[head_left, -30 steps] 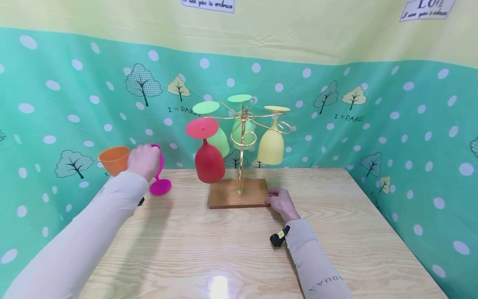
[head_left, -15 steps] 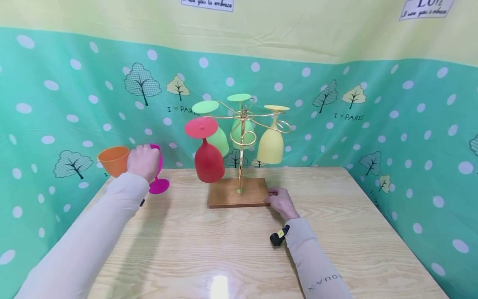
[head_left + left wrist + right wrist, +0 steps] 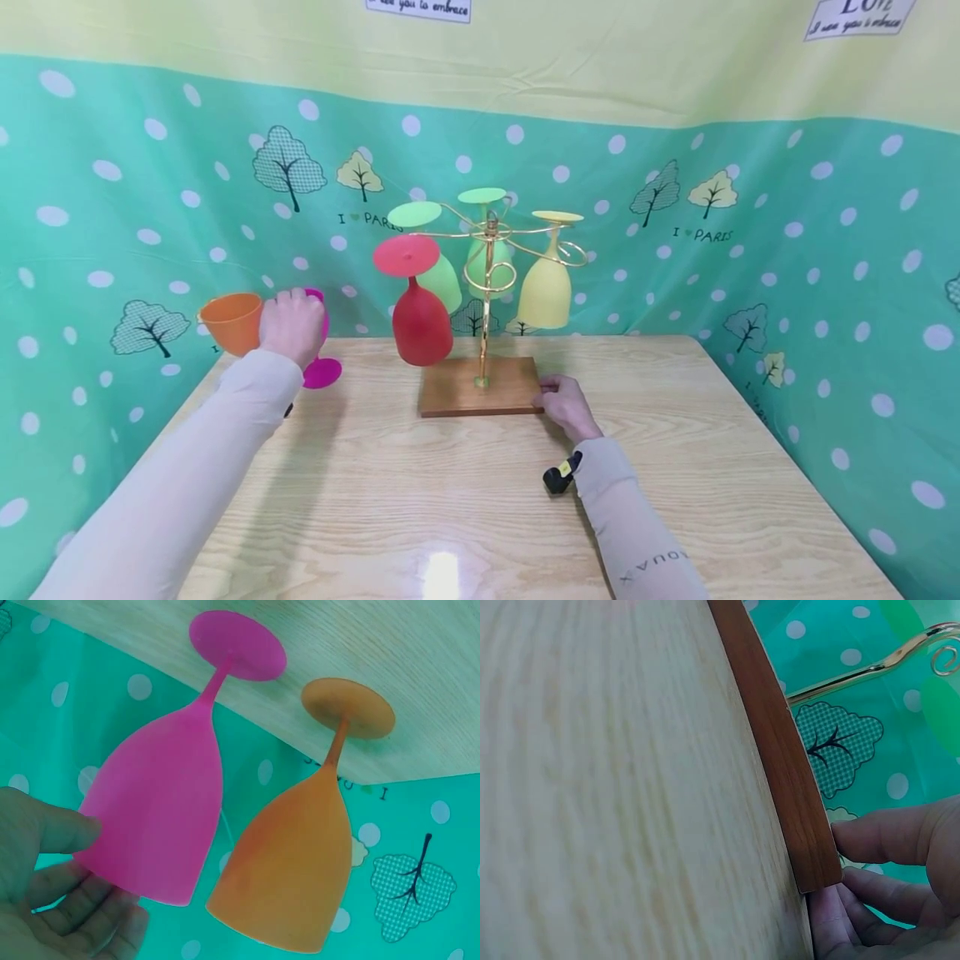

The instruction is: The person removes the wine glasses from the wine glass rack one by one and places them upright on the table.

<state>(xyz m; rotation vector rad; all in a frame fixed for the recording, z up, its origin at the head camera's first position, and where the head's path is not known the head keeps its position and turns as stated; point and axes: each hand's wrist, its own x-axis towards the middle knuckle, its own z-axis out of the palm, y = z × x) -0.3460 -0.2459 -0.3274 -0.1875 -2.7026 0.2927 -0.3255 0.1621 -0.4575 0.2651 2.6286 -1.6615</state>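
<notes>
At the counter's [image 3: 420,492] far left, the magenta goblet [image 3: 161,802] is upright just right of the orange goblet [image 3: 292,862]; whether its foot touches down I can't tell. The left hand [image 3: 291,325] pinches its bowl near the rim, so it might slip or, nudged left, topple its neighbour. The right hand [image 3: 567,406] pinches the wooden base's [image 3: 495,397] right edge; a jerk there could set the upside-down red goblet [image 3: 422,323] swinging on the gold rack [image 3: 485,333].
</notes>
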